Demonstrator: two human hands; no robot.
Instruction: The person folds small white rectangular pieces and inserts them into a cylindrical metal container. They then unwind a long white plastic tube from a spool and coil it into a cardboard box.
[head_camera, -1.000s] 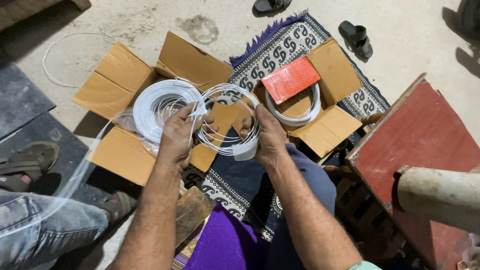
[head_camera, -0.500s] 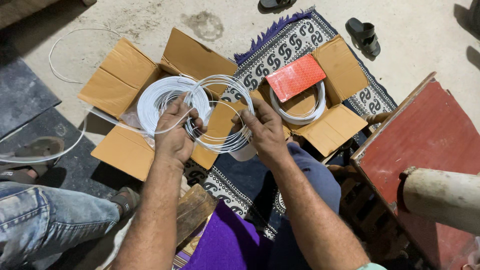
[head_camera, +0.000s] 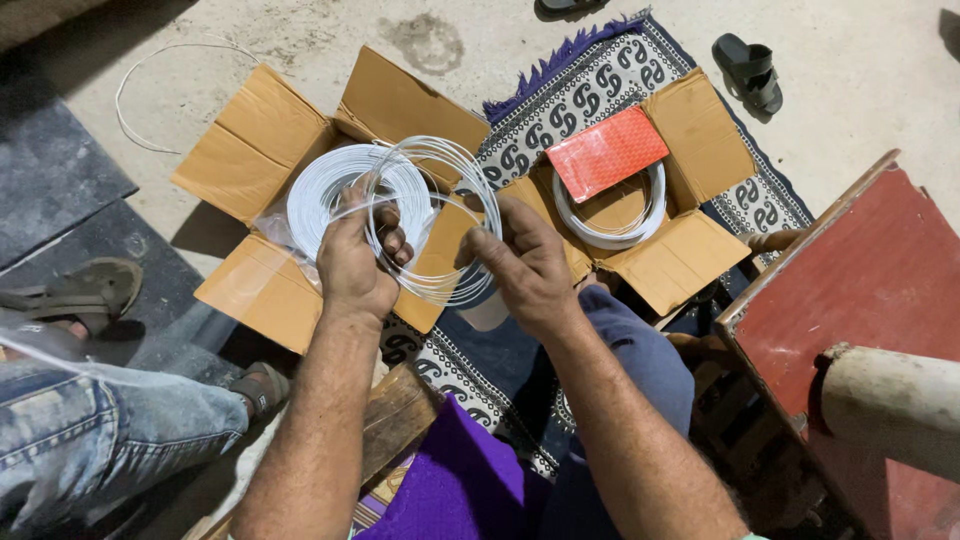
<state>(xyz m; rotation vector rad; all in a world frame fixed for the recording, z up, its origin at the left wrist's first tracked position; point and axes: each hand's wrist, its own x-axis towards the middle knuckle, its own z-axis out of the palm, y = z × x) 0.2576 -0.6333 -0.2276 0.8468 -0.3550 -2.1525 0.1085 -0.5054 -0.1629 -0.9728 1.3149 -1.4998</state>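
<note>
Both hands grip a small wire coil (head_camera: 435, 225) above the left box (head_camera: 270, 190), left hand (head_camera: 355, 260) clamping its near side, right hand (head_camera: 525, 265) pinching its right edge; even tension should keep loops stacked.

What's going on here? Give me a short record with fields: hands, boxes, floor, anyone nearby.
left hand: left hand grips a wire loop bundle
right hand: right hand pinches the same bundle's right side
left box: open cardboard box with a white cable coil
right box: second cardboard box holding a white coil and a red packet
floor: patterned mat, black sandal
nearby: another person's jeans leg
</note>
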